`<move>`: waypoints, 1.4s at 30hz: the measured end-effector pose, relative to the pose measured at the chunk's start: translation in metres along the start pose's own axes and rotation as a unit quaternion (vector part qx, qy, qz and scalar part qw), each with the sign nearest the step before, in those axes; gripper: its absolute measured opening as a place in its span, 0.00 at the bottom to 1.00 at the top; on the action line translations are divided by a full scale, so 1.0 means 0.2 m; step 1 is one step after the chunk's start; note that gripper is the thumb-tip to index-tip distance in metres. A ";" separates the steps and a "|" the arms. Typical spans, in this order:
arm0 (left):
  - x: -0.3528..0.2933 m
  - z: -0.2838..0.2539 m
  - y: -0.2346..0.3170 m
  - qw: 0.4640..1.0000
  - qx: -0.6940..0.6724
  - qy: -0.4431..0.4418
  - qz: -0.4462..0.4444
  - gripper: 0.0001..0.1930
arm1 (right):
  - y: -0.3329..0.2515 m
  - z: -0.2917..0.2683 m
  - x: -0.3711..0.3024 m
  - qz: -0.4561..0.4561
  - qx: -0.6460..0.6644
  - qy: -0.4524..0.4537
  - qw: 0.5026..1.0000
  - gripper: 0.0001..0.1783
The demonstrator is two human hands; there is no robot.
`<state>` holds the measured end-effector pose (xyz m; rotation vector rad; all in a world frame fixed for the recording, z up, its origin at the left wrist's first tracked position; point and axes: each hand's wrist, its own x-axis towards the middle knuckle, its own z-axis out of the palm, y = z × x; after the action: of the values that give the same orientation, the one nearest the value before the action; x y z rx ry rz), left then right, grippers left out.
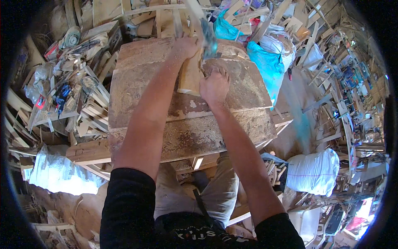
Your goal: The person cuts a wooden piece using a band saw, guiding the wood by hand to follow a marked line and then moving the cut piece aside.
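Observation:
A pale wooden board [190, 76] lies lengthwise on the worn plank worktop [182, 130], its cut end toward me. My left hand [187, 46] is closed over the far part of the board, its fingers partly hidden. Nearer and to the right, my right hand [215, 86] is curled with bent fingers against the board's right edge. A blue-green machine part or tool [208, 39], smeared by motion, stands just right of my left hand, close to the board; its kind is unclear.
Sawdust and small offcuts [234, 53] lie on the worktop. Turquoise sacks [267, 62] stand against its right side, and a full white sack [313, 172] sits lower right. Heaps of wood scraps [93, 110] crowd the left, with a grinder-like tool [71, 37] among them.

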<state>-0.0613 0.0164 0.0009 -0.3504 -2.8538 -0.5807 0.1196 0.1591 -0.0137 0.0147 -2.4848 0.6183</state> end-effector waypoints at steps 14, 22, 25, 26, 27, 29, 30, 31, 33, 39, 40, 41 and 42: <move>-0.80 0.00 0.26 0.992 -0.037 0.099 -0.064 0.29 | 0.06 0.02 0.01 0.047 0.030 -0.064 0.996 0.31; -0.81 -0.01 0.30 0.992 -0.021 0.108 -0.064 0.27 | 0.37 0.01 0.26 -0.086 0.166 -0.114 0.976 0.25; -0.79 -0.01 0.29 0.992 -0.028 0.114 -0.055 0.27 | 0.36 0.10 0.32 -0.190 0.186 -0.088 0.960 0.29; -0.79 0.00 0.29 0.991 -0.034 0.117 -0.049 0.27 | 0.36 0.12 0.34 -0.165 0.166 -0.127 0.964 0.30; -0.79 0.01 0.28 0.990 -0.037 0.130 -0.045 0.27 | 0.34 0.13 0.35 -0.142 0.148 -0.169 0.964 0.31; -0.80 0.02 0.26 0.986 -0.044 0.158 -0.036 0.25 | 0.28 0.16 0.37 -0.125 0.101 -0.200 0.967 0.33; -0.78 0.03 0.26 0.986 -0.047 0.154 -0.030 0.25 | 0.27 0.20 0.39 -0.132 0.070 -0.190 0.970 0.33; -0.76 0.03 0.26 0.987 -0.050 0.150 -0.024 0.25 | 0.27 0.22 0.40 -0.138 0.039 -0.179 0.973 0.34; -0.75 0.05 0.23 0.986 -0.045 0.161 -0.020 0.25 | 0.27 0.22 0.40 -0.150 0.021 -0.225 0.963 0.34; -0.77 0.01 0.27 0.982 -0.043 0.182 -0.027 0.23 | 0.26 0.23 0.39 -0.186 0.047 -0.202 0.961 0.34; -0.76 0.00 0.28 0.983 -0.049 0.172 -0.033 0.23 | 0.29 0.25 0.40 -0.187 0.054 -0.177 0.965 0.34; -0.76 -0.02 0.30 0.984 -0.055 0.163 -0.039 0.23 | 0.31 0.26 0.40 -0.187 0.045 -0.179 0.965 0.34; -0.76 -0.02 0.30 0.985 -0.066 0.156 -0.041 0.23 | 0.31 0.26 0.41 -0.188 0.037 -0.183 0.964 0.34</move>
<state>0.0995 0.0397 -0.0110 -0.1458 -2.5443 -0.7702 0.0147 0.2024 -0.0345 0.6693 -2.6991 0.5835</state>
